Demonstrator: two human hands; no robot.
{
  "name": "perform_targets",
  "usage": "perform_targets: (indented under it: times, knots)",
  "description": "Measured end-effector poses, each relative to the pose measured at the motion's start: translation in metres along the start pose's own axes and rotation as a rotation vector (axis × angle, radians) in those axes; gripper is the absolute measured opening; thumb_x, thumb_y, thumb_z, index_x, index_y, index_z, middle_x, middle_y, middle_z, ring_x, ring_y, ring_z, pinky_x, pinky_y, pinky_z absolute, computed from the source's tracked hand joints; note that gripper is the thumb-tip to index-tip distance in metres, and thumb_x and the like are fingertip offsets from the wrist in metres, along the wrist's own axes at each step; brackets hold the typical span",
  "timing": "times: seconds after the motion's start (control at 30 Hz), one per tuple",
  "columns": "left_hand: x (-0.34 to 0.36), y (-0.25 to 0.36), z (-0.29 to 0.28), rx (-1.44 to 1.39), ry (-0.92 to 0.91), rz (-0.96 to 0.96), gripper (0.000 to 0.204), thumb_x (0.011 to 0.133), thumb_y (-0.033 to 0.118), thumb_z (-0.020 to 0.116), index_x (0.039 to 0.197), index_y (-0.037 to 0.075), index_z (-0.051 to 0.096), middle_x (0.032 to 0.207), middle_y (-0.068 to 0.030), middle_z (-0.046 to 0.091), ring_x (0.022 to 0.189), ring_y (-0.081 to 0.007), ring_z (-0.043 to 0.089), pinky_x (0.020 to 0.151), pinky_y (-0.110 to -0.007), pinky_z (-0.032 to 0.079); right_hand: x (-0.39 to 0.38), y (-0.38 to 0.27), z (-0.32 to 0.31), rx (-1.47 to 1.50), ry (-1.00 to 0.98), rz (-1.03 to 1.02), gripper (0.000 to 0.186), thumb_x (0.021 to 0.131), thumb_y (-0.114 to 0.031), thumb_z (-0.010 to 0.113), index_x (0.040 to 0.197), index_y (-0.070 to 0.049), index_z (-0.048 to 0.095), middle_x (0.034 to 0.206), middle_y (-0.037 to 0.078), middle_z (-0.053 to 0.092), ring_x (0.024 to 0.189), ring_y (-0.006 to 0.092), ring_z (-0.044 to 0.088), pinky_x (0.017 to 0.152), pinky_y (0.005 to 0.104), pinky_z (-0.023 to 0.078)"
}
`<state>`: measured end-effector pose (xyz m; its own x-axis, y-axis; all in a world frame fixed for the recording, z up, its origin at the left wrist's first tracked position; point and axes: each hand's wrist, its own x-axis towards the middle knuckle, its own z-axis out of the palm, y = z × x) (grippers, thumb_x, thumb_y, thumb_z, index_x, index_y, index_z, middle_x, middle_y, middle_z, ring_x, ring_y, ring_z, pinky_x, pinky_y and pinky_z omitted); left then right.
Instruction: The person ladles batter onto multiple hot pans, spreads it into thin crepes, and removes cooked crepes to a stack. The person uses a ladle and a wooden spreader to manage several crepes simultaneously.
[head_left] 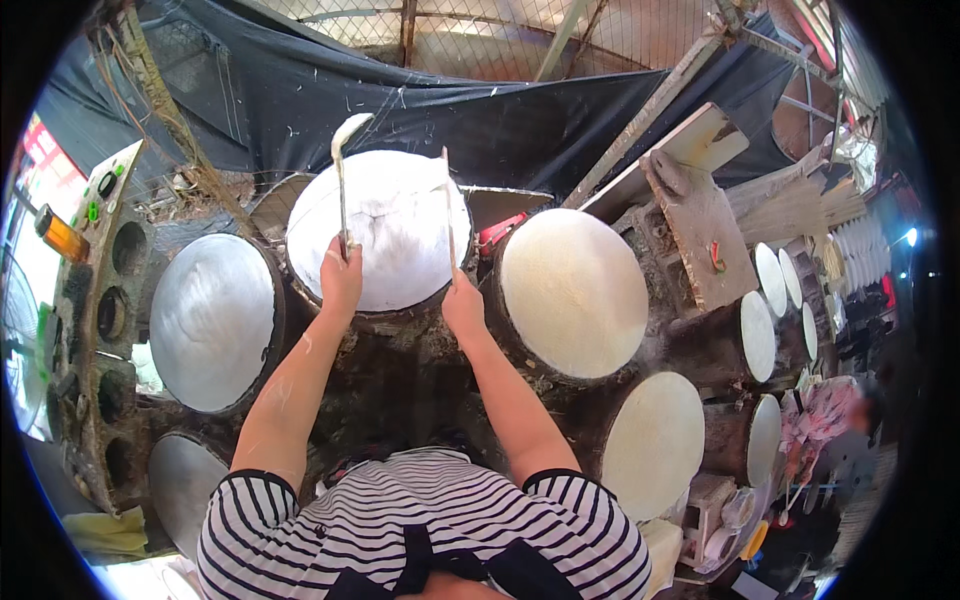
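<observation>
My left hand [341, 278] is closed round the handle of a long ladle [343, 195], whose pale, coated bowl points away from me beyond the far rim of a round griddle [390, 235]. My right hand [463, 305] grips a thin, flat stick [449, 215] that reaches across the griddle's right side. The griddle's top is bright white with greyish, wrinkled patches near the middle. Whether the stick touches it, I cannot tell. Both fists are at the griddle's near edge, one on each side.
To the left is a bare grey griddle [212, 322], with another [188, 490] nearer me. On the right, griddles bear pale layers [575, 293], [653, 445]. Concrete blocks [110, 385] with an amber bottle [62, 234] line the left. Black sheeting [480, 115] hangs behind. A blurred person [850, 440] is far right.
</observation>
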<state>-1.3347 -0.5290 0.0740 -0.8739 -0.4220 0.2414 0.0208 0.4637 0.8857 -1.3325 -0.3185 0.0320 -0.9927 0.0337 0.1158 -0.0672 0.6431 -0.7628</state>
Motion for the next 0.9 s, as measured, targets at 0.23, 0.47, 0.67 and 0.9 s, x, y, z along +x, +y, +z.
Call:
perform_targets:
  times: [0.23,0.47,0.67,0.9]
  knots:
    - [-0.022,0.045,-0.028,-0.440,-0.021,-0.398,0.020,0.086,0.017,0.058,0.097,0.001,0.053,0.051,0.0002,0.044,0.036,-0.0081,0.039,0.033,-0.023,0.030,0.020,-0.031,0.014,-0.087,-0.158,-0.043,0.024,0.080,-0.002,0.041,0.099,0.002,0.053,0.084,0.029,0.060,0.084,0.0461,0.058,0.074,0.0509,0.045]
    - [-0.054,0.053,-0.055,-0.579,0.009,-0.487,0.015,0.087,0.017,0.057,0.090,0.003,0.051,0.052,0.0003,0.043,0.038,-0.0082,0.041,0.035,-0.023,0.034,0.032,-0.023,0.018,-0.134,-0.160,0.029,0.025,0.081,-0.007,0.043,0.104,0.000,0.053,0.086,0.026,0.062,0.085,0.0442,0.059,0.075,0.0498,0.047]
    - [-0.065,0.056,-0.071,-0.653,-0.003,-0.496,0.013,0.088,0.016,0.056,0.087,0.004,0.051,0.056,0.0003,0.043,0.040,-0.0080,0.042,0.035,-0.024,0.034,0.039,-0.021,0.037,-0.165,-0.219,-0.070,0.028,0.080,-0.007,0.045,0.106,-0.002,0.053,0.088,0.026,0.061,0.086,0.0434,0.059,0.075,0.0495,0.048]
    - [-0.074,0.053,-0.077,-0.646,0.017,-0.503,0.014,0.088,0.016,0.056,0.086,0.003,0.051,0.055,0.0004,0.043,0.039,-0.0081,0.042,0.034,-0.023,0.034,0.046,-0.037,0.032,-0.235,-0.228,-0.025,0.032,0.079,-0.007,0.043,0.110,-0.002,0.053,0.089,0.027,0.062,0.087,0.0440,0.059,0.075,0.0507,0.046]
